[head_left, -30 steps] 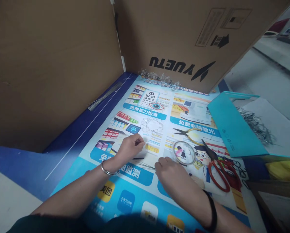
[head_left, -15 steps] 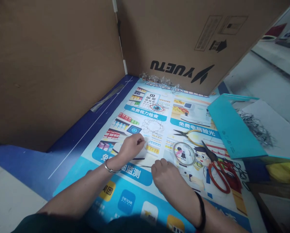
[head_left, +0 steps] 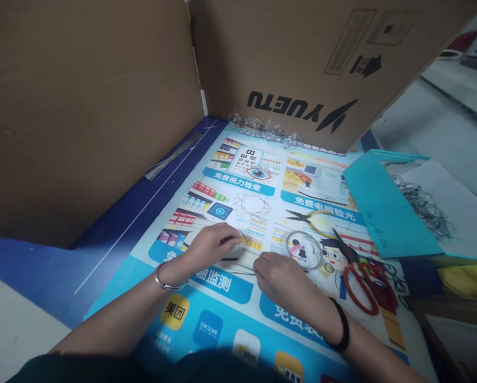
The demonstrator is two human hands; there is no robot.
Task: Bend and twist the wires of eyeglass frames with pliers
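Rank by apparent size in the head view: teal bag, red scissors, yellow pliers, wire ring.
1. teal bag
2. red scissors
3. yellow pliers. This one is close: the scissors lie nearer the camera, so 2 and 3 are unsure.
4. wire ring

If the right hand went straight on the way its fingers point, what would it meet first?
Most likely the left hand, whose fingertips lie just ahead of the right hand; the gap looks small.
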